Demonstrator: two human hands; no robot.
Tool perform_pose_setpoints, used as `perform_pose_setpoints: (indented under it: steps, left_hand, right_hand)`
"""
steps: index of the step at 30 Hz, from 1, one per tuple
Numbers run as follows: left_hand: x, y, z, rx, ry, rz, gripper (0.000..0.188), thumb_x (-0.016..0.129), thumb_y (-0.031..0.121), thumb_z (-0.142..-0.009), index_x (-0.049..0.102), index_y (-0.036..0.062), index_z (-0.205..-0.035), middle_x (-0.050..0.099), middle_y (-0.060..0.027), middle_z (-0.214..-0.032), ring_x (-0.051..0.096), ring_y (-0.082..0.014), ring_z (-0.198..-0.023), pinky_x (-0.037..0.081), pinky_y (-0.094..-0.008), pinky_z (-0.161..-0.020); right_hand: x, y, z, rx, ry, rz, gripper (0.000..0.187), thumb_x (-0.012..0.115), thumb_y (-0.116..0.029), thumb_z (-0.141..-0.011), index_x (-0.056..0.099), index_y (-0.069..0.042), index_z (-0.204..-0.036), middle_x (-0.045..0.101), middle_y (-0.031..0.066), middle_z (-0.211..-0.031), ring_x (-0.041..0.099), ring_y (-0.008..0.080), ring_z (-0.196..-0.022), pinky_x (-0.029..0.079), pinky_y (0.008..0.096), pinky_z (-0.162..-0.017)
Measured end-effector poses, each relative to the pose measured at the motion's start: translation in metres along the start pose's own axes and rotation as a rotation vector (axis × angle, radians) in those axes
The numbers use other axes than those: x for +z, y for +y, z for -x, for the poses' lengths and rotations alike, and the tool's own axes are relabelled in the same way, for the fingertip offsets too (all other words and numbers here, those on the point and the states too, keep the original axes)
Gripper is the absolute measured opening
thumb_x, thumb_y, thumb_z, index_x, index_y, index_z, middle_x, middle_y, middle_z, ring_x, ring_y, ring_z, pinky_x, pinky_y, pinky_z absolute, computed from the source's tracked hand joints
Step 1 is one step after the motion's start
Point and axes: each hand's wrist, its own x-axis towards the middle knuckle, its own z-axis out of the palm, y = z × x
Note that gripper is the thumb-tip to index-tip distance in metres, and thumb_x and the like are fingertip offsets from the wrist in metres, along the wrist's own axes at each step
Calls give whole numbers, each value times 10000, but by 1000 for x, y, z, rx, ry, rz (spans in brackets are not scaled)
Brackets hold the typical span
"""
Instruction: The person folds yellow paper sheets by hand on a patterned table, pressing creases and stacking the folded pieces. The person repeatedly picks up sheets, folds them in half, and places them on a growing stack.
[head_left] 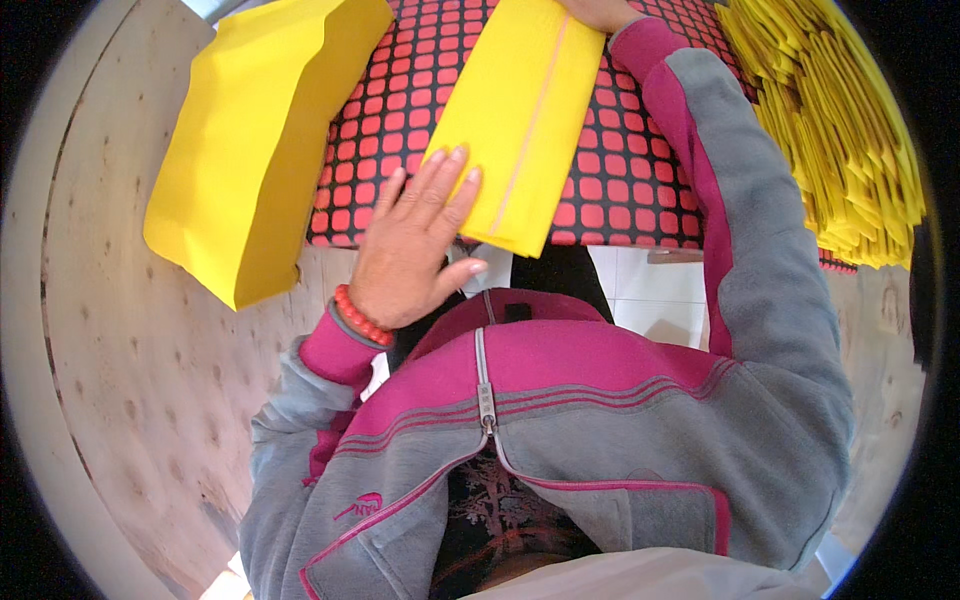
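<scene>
A folded yellow fabric piece (530,120), perhaps a bag of non-woven cloth, lies lengthwise in front of me with a pale seam line running down it. Its near end hangs slightly past the table edge. My left hand (412,238), with a red bead bracelet at the wrist, rests its spread fingers on the near left edge of the piece. At the far right corner of the same piece is my right hand (600,12), cut off by the top of the picture, so its fingers hardly show.
The table is covered with a red and black checked cloth (345,190). On the left, a larger yellow sheet (235,150) droops over the table edge. A thick stack of folded yellow pieces (840,140) stands at the right, beyond my right arm. Wooden boards (170,400) flank me.
</scene>
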Motion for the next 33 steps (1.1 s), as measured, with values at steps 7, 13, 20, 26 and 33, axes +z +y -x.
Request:
perform_pose_setpoints:
  steps: [7,13,20,26,33]
  left_hand:
    - [-16,-10,35,-30,253,353,643,571,350,-1002,422,56,-1554,384,-206,-1616,375,-352,-1498,185,-524,-1237]
    - [-17,-21,-46,50,314,156,571,534,356,-1033,478,30,-1499,422,-225,-1574,391,-374,-1472,242,-531,-1213]
    - [20,12,-61,57,127,-47,727,532,494,-1007,395,13,-1534,358,-252,-1590,324,-403,-1493,269,-547,-1199]
    - [15,42,-17,144,49,132,782,584,537,-963,416,42,-1544,381,-204,-1612,365,-379,-1496,281,-532,-1203]
    - [1,20,48,50,333,494,394,641,173,-942,646,15,-1303,664,-155,-1358,586,-319,-1333,392,-485,-1150]
  right_hand:
    - [-37,-32,2,-120,117,-116,465,427,-361,-1052,614,9,-1263,641,245,-1227,583,401,-1184,432,504,-1019]
    - [-41,-92,40,-396,-33,-79,532,417,-375,-1072,531,-18,-1449,475,228,-1533,419,357,-1437,318,480,-1181]
    - [-45,-97,51,-241,-175,-247,564,394,-391,-1090,459,-33,-1521,405,207,-1598,359,350,-1487,236,457,-1230]
    - [-39,-88,46,-232,-206,-276,567,388,-406,-1093,467,-39,-1517,406,216,-1594,356,375,-1482,240,471,-1225]
    - [-48,-95,44,-322,-127,-291,554,415,-375,-1092,478,2,-1492,415,246,-1574,387,403,-1453,288,484,-1203]
